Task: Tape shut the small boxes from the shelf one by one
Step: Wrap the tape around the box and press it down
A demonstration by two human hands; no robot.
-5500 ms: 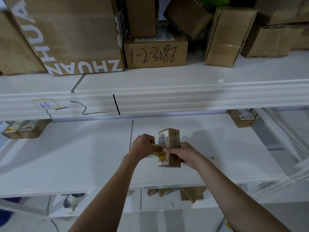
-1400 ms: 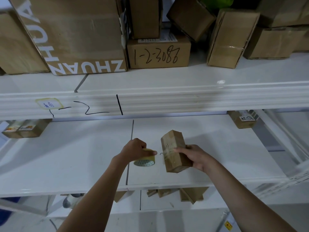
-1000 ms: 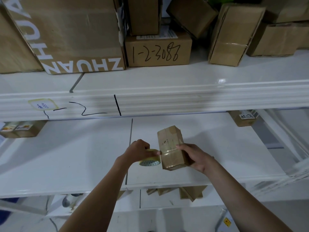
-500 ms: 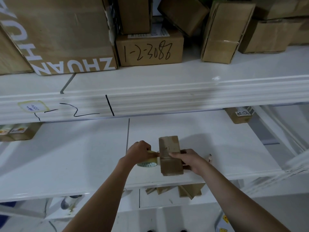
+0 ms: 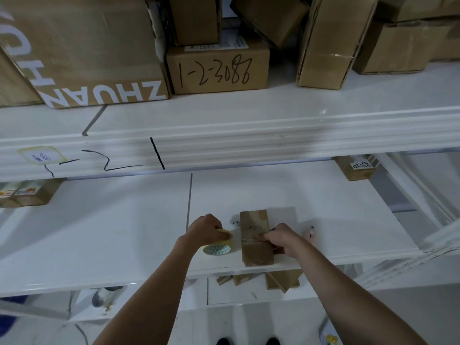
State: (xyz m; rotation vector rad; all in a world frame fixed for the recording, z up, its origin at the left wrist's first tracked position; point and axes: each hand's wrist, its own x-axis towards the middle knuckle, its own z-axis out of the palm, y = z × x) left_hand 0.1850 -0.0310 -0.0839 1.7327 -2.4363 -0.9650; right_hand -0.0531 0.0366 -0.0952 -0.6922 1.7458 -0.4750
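A person stands at a white shelf (image 5: 311,195), both bare arms reaching over its middle tier. The right hand (image 5: 280,239) holds a small box (image 5: 256,239) of brown cardboard, its fingers (image 5: 261,236) curled across the top face where a band of clear tape crosses it. The box lies lengthwise near the front edge of the tier, its near end almost at the lip. The left hand (image 5: 206,230) grips a roll of tape (image 5: 219,246), fingers closed over the yellowish ring, just beside the box's left side and apart from it. A small dark scribble marks the shelf between the roll and the box.

On the tier above, large cartons crowd the board: one printed with white letters (image 5: 94,58), one with handwritten numbers (image 5: 217,67), another leaning on its side (image 5: 331,43). Black marker strokes and a yellow sticker (image 5: 41,155) run along the front rail. Two more small boxes sit far back on the middle tier, one at the left (image 5: 29,194), one at the right (image 5: 357,168) with a white label. Flattened cardboard pieces (image 5: 281,278) lie on the tier below.
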